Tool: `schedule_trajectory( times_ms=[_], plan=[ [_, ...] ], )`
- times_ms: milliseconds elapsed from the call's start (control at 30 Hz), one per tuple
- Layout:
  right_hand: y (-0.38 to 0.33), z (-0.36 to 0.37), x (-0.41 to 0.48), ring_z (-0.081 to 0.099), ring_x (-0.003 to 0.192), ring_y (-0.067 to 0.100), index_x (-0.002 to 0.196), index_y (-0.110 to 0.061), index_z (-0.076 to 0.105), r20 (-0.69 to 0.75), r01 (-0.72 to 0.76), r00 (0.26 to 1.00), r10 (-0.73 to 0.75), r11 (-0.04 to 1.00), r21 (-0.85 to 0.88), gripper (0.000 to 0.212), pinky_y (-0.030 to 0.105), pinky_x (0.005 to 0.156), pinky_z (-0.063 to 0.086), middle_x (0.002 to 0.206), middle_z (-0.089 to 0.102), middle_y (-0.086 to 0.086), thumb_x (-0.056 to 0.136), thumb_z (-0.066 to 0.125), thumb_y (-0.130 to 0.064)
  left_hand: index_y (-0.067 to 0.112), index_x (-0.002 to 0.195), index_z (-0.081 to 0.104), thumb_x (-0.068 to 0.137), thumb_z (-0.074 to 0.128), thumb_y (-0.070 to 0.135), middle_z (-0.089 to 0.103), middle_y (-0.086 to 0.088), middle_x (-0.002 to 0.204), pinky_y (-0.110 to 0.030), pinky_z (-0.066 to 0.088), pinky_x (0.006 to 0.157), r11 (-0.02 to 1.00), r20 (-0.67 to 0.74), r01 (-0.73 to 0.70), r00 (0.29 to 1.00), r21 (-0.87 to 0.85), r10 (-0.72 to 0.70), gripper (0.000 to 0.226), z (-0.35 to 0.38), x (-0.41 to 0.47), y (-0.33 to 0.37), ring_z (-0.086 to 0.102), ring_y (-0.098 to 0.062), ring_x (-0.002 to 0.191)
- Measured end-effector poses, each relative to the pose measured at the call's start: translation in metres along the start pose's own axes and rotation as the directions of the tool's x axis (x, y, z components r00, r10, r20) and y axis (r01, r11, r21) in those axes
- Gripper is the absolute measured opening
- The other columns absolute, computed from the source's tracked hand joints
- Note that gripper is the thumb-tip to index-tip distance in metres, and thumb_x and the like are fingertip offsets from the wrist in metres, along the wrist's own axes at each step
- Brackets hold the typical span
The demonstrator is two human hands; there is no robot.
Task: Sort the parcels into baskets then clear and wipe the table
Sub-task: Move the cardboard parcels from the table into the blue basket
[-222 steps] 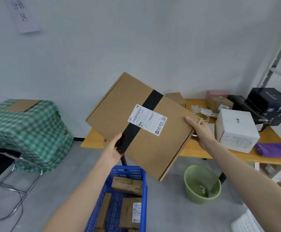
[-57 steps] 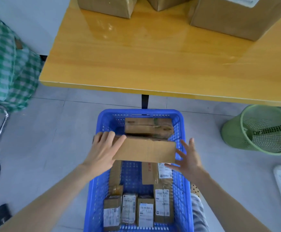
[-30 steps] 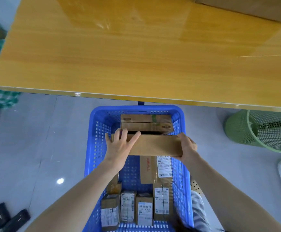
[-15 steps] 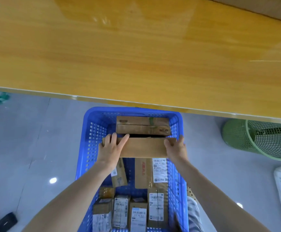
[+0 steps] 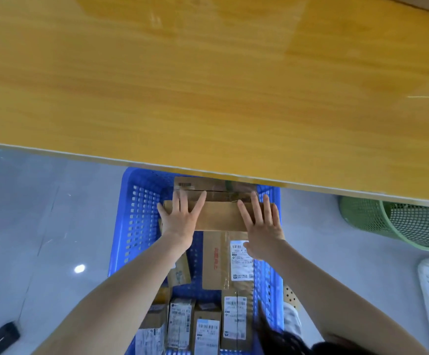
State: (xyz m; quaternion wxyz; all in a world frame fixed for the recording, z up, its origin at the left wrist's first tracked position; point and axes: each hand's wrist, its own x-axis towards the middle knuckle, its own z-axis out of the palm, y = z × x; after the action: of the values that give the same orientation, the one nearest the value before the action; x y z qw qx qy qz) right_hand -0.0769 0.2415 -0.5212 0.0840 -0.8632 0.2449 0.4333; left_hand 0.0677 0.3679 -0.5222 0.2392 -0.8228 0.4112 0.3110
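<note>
**Q:** Where is the parcel?

**A:** The flat brown parcel (image 5: 218, 216) sits at the far end of the blue basket (image 5: 136, 213), touching another carton (image 5: 213, 188) behind it. Your left hand (image 5: 180, 219) and right hand (image 5: 262, 226) lie flat on it with straight fingers, pressing and not gripping.

**Q:** How far along are you?

**A:** Sorting looks well under way. Several labelled parcels (image 5: 205, 329) fill the basket's near end. A brown sliver at the tabletop's (image 5: 208, 85) far right corner may be a box, so more probably waits. I judge wiping not yet begun, as no cloth is in view. A green mesh bin (image 5: 400, 226) stands on the floor to the right.
</note>
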Motion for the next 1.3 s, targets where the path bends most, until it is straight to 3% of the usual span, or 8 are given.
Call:
schedule_trajectory(
  times_ms=[233,767,900,1000,1067,1133,1200,1300],
  plan=[
    [0.001,-0.007,0.001,-0.034,0.134,0.043,0.123,-0.022,-0.047,0.072,-0.01,0.997,0.012,0.999,-0.032,0.108,0.054,0.113,-0.012,0.128,-0.053,0.014,0.089,0.055,-0.027,0.028,0.14,-0.036,0.08,0.068,0.007,-0.02,-0.026,0.151,-0.061,0.02,0.111,1.0,0.07,0.018,0.997,-0.008,-0.017,0.121,-0.005,0.002,0.004,-0.013,-0.038,0.143],
    [0.003,0.002,0.004,-0.033,0.133,0.047,0.128,-0.02,-0.046,-0.003,0.03,1.0,-0.03,0.998,-0.052,0.112,0.057,0.113,-0.01,0.127,-0.053,0.017,0.086,0.059,-0.025,0.028,0.14,-0.035,0.077,0.07,0.008,-0.013,-0.026,0.151,-0.058,0.024,0.111,0.996,-0.009,0.07,0.998,0.047,-0.069,0.124,0.005,0.005,0.007,-0.006,-0.039,0.143],
    [0.006,-0.003,0.009,-0.036,0.132,0.045,0.132,-0.021,-0.043,0.061,0.096,0.994,-0.092,0.992,-0.082,0.115,0.059,0.11,-0.012,0.126,-0.054,0.014,0.086,0.06,-0.037,0.03,0.14,-0.035,0.079,0.069,0.013,-0.014,-0.025,0.152,-0.056,0.024,0.111,0.991,-0.005,0.119,0.993,0.055,-0.119,0.122,0.004,0.007,0.01,-0.007,-0.037,0.144],
    [0.02,-0.018,0.012,-0.03,0.139,0.036,0.142,-0.026,-0.034,0.07,0.193,0.979,-0.19,0.98,-0.041,0.108,0.054,0.114,-0.004,0.138,-0.048,0.007,0.087,0.059,-0.031,0.031,0.144,-0.028,0.083,0.065,0.015,-0.017,-0.02,0.154,-0.054,0.017,0.114,0.983,-0.048,0.174,0.983,-0.058,-0.177,0.111,0.002,0.003,0.013,-0.009,-0.034,0.145],
    [0.035,-0.022,0.005,-0.005,0.147,0.029,0.151,-0.025,-0.014,-0.051,0.284,0.958,-0.281,0.958,0.05,0.094,0.044,0.117,0.009,0.157,-0.022,0.005,0.09,0.058,-0.027,0.029,0.146,-0.025,0.085,0.06,0.009,-0.022,-0.015,0.155,-0.051,0.011,0.117,0.952,-0.109,0.231,0.961,-0.2,-0.256,0.106,0.011,-0.011,0.018,-0.013,-0.03,0.145],
    [0.061,-0.015,-0.014,0.015,0.145,0.021,0.152,-0.023,-0.001,-0.192,0.229,0.961,-0.197,0.96,0.16,0.078,0.034,0.117,0.014,0.16,0.0,0.001,0.093,0.049,-0.019,0.026,0.146,-0.026,0.086,0.059,0.005,-0.027,-0.012,0.154,-0.049,0.006,0.118,0.846,-0.14,0.332,0.896,-0.416,-0.421,0.106,0.026,-0.032,0.029,-0.016,-0.027,0.145],
    [0.086,0.009,-0.042,0.009,0.147,0.019,0.152,-0.023,-0.006,-0.214,0.117,0.975,-0.068,0.967,0.225,0.077,0.03,0.117,0.009,0.16,-0.003,0.001,0.094,0.044,-0.015,0.023,0.145,-0.028,0.087,0.059,0.01,-0.03,-0.011,0.153,-0.049,0.0,0.116,0.764,-0.057,0.397,0.87,-0.51,-0.49,0.105,0.041,-0.06,0.039,-0.018,-0.026,0.144],
    [0.099,0.051,-0.1,-0.004,0.148,0.019,0.15,-0.021,-0.016,-0.146,0.06,0.989,-0.031,0.979,0.196,0.085,0.031,0.118,0.004,0.159,-0.013,0.002,0.091,0.045,-0.014,0.021,0.144,-0.031,0.088,0.054,0.009,-0.036,-0.009,0.149,-0.049,-0.006,0.115,0.815,0.012,0.385,0.907,-0.433,-0.422,0.102,0.063,-0.111,0.048,-0.023,-0.025,0.143]
  ],
)
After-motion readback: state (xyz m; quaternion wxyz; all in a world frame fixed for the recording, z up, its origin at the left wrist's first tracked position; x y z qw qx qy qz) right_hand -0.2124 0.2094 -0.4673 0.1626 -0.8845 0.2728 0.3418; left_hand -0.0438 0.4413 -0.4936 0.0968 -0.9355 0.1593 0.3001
